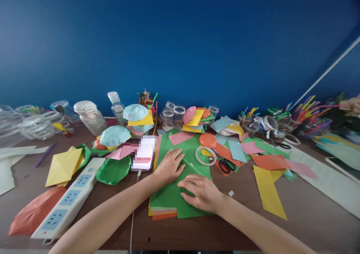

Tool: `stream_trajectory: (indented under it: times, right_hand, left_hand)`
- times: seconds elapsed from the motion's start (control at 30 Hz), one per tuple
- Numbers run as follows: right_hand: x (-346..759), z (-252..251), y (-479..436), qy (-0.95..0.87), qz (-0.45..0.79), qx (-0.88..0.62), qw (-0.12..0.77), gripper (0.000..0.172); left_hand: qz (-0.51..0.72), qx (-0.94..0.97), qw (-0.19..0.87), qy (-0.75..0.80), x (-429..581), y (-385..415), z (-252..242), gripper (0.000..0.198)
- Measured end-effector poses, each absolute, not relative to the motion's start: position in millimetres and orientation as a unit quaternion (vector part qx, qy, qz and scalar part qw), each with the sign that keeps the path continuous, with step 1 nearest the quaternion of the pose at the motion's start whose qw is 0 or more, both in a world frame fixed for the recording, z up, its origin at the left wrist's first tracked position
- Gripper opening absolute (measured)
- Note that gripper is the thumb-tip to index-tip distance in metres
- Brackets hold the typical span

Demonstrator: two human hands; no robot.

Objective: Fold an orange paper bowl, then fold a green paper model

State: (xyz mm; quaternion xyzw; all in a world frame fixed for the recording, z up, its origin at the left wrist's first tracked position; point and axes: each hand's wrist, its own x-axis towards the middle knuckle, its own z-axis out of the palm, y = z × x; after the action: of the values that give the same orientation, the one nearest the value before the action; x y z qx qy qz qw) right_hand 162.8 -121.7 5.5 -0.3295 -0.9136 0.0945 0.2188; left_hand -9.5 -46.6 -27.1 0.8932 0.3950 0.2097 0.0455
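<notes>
both hands lie open and flat, close together at lower centre of the frame. the left hand (168,166) and right hand (201,192) press palms down on one folded green paper sheet (165,197), seemingly to pin its flap flat. it tops a paper stack (164,213) showing three coloured edges, on the brown bench (197,231). just right lie one white tape ring (197,155) and one pair of black-handled scissors (222,160). two pale blue paper domes (115,136) sit further left.
</notes>
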Motion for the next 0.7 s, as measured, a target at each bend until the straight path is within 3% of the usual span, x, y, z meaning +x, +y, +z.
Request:
stream_trajectory:
  times: [0.17, 0.57, 0.7]
  right_hand:
    - [175.4, 15.4, -85.4, -0.779, 0.222, -0.488, 0.326, 0.016]
    - [162.2, 10.2, -36.5, -0.768, 0.239, -0.561, 0.197, 0.033]
    - [155.9, 4.5, -34.1, -0.772, 0.247, -0.548, 0.206, 0.042]
  left_hand:
    - [0.222, 0.895, 0.081, 0.38, -12.2, -45.7, -28.5, 0.048]
    - [0.271, 0.872, 0.15, 0.379, -12.8, -45.4, -27.1, 0.073]
    - [0.292, 0.867, 0.17, 0.367, -13.1, -44.7, -26.1, 0.077]
